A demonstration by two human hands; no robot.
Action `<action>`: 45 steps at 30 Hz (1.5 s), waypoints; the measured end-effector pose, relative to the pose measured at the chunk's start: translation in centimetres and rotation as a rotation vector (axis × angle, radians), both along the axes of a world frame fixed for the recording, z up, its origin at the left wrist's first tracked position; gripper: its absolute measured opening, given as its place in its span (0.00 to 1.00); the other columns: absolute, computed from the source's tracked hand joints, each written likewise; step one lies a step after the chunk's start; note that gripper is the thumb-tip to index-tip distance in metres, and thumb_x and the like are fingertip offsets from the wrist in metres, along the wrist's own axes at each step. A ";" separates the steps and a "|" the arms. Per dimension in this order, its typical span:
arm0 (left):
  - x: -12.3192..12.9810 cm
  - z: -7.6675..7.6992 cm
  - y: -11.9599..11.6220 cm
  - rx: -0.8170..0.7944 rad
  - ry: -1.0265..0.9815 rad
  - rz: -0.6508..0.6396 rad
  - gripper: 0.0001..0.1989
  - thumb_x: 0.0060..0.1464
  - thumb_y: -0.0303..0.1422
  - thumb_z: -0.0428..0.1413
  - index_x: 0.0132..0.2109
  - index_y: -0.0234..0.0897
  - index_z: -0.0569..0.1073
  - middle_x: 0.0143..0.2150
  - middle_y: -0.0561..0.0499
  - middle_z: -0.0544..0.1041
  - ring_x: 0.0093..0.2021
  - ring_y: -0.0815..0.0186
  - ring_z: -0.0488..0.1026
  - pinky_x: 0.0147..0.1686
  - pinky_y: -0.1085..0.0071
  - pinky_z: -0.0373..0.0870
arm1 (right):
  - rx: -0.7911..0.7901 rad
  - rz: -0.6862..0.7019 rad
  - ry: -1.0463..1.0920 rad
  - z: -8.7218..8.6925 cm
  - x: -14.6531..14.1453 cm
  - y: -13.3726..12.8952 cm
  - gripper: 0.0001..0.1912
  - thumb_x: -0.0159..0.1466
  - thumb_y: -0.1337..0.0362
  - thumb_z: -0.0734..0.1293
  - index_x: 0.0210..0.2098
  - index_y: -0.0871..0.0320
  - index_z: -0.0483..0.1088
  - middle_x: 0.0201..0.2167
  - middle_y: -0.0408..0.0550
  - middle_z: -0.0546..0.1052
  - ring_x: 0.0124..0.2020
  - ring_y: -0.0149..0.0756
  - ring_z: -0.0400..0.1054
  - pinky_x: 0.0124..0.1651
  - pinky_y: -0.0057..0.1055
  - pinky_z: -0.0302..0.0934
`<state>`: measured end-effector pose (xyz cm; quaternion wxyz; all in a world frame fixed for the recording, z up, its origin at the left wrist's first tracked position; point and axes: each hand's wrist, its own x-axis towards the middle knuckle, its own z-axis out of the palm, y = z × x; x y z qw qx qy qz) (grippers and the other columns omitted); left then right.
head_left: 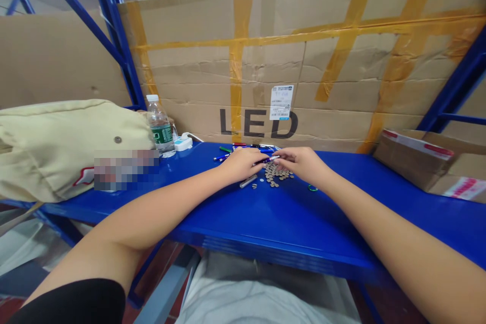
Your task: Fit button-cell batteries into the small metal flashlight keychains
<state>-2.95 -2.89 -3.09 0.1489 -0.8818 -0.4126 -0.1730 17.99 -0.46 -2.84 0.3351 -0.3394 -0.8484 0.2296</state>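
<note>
Both my hands meet over a blue metal shelf (266, 212). My left hand (241, 163) grips a small purple pen-like tube (266, 160) that sticks out to the right. My right hand (301, 162) pinches the tube's far tip. Under the hands lies a pile of small round button cells (276, 175). A silver tube (247, 181) rests beside my left hand. Several more coloured tubes (243, 147) lie behind the hands. A small green ring (312, 188) sits right of the pile.
A cream fabric bag (64, 147) fills the shelf's left end, with a water bottle (160, 129) and a white power strip (183, 142) beside it. A large taped cardboard box marked LED (304, 61) stands behind. A smaller cardboard box (429, 162) sits at the right.
</note>
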 end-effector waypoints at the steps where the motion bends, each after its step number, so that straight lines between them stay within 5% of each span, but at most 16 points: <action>1: 0.2 0.3 -0.4 -0.021 0.008 0.010 0.16 0.64 0.34 0.49 0.55 0.38 0.72 0.47 0.46 0.78 0.47 0.61 0.74 0.44 0.67 0.66 | -0.011 -0.012 -0.011 0.1 0.0 -0.1 0.10 0.61 0.62 0.64 0.38 0.57 0.76 0.27 0.45 0.80 0.31 0.38 0.76 0.37 0.33 0.69; 4: 0.4 1.6 -2.9 -0.086 0.062 0.143 0.18 0.63 0.38 0.50 0.57 0.39 0.70 0.51 0.45 0.77 0.51 0.58 0.73 0.45 0.64 0.68 | -0.084 -0.036 -0.003 0.3 0.0 -0.3 0.10 0.61 0.61 0.64 0.37 0.58 0.76 0.26 0.46 0.80 0.30 0.37 0.76 0.36 0.32 0.70; 7: -2.0 2.2 -7.7 -0.112 0.193 0.405 0.17 0.61 0.41 0.50 0.49 0.37 0.75 0.45 0.43 0.79 0.48 0.52 0.74 0.45 0.58 0.68 | -0.131 -0.072 0.020 0.0 0.3 0.2 0.10 0.60 0.61 0.65 0.37 0.58 0.76 0.26 0.47 0.80 0.29 0.37 0.76 0.35 0.32 0.70; 12: -14.1 0.6 -17.6 0.093 -0.135 0.712 0.24 0.61 0.41 0.43 0.60 0.33 0.65 0.52 0.42 0.76 0.50 0.56 0.73 0.53 0.60 0.66 | -0.049 -0.111 -0.015 -0.2 0.7 0.6 0.13 0.60 0.58 0.66 0.39 0.57 0.76 0.28 0.47 0.81 0.30 0.39 0.76 0.34 0.34 0.70; 15: -21.5 -1.3 -22.5 0.322 -0.160 1.101 0.30 0.58 0.43 0.40 0.59 0.26 0.65 0.49 0.33 0.75 0.50 0.46 0.71 0.51 0.53 0.65 | -0.018 -0.135 -0.035 0.1 0.7 0.3 0.13 0.60 0.58 0.66 0.40 0.58 0.76 0.29 0.48 0.81 0.31 0.39 0.76 0.33 0.33 0.69; 18: -25.3 -2.7 -25.1 0.369 -0.177 1.217 0.33 0.57 0.43 0.38 0.61 0.25 0.61 0.52 0.30 0.73 0.54 0.43 0.69 0.51 0.53 0.64 | 0.013 -0.138 -0.048 0.3 0.7 0.1 0.15 0.59 0.54 0.67 0.38 0.57 0.77 0.27 0.48 0.81 0.27 0.38 0.75 0.28 0.31 0.68; 22: -25.7 -3.6 -24.8 0.364 -0.135 1.220 0.33 0.56 0.44 0.38 0.63 0.27 0.59 0.53 0.31 0.73 0.54 0.43 0.68 0.52 0.52 0.60 | 0.014 -0.175 -0.066 0.3 0.9 0.3 0.18 0.59 0.50 0.67 0.39 0.58 0.77 0.27 0.49 0.81 0.27 0.39 0.75 0.22 0.29 0.65; 28: -24.3 -3.7 -22.1 0.306 0.075 1.221 0.32 0.58 0.42 0.37 0.63 0.28 0.59 0.47 0.35 0.77 0.52 0.48 0.69 0.50 0.58 0.59 | -0.009 -0.226 -0.085 0.4 1.4 0.6 0.16 0.59 0.55 0.66 0.41 0.57 0.77 0.30 0.50 0.81 0.34 0.42 0.76 0.31 0.32 0.69; 36: -23.1 -2.6 -21.1 0.262 0.142 1.275 0.31 0.59 0.41 0.37 0.64 0.25 0.56 0.48 0.36 0.78 0.51 0.50 0.70 0.49 0.59 0.59 | 0.037 -0.151 -0.022 0.2 1.7 0.9 0.14 0.60 0.55 0.66 0.40 0.56 0.77 0.29 0.49 0.81 0.34 0.43 0.77 0.35 0.35 0.70; 45: -21.9 -0.2 -18.5 0.034 0.211 1.170 0.29 0.62 0.37 0.36 0.66 0.27 0.55 0.47 0.36 0.76 0.53 0.51 0.68 0.48 0.60 0.58 | 0.029 -0.194 -0.116 0.3 1.4 0.6 0.13 0.60 0.56 0.66 0.39 0.55 0.77 0.30 0.47 0.81 0.32 0.42 0.76 0.31 0.34 0.69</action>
